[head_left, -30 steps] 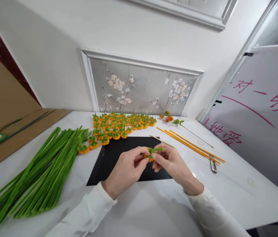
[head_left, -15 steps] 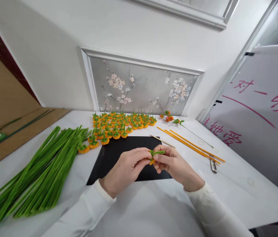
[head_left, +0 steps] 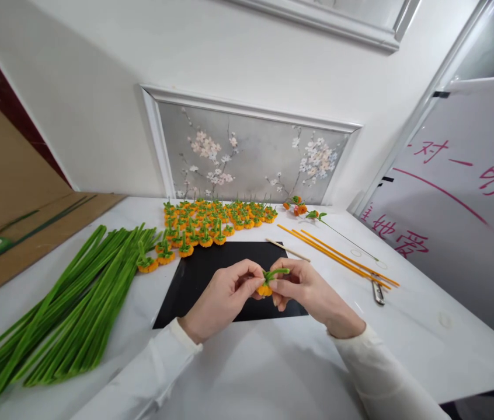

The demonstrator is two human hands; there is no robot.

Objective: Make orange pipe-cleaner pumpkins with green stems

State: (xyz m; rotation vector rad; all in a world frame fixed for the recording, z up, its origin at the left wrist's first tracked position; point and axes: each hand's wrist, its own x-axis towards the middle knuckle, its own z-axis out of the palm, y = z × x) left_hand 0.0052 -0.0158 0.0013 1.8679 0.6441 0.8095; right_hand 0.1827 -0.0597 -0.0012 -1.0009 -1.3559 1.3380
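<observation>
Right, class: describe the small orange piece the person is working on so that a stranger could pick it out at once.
Start at the black mat in the middle of the white table. Above its near edge the left hand and right hand meet, pinching one orange piece with a green stem. Its many lookalikes sit on the table behind the mat; only this one is held.

A white table (head_left: 273, 373) meets a white wall (head_left: 229, 52) with a framed blossom panel (head_left: 251, 157); whiteboard (head_left: 461, 192) at right.
</observation>
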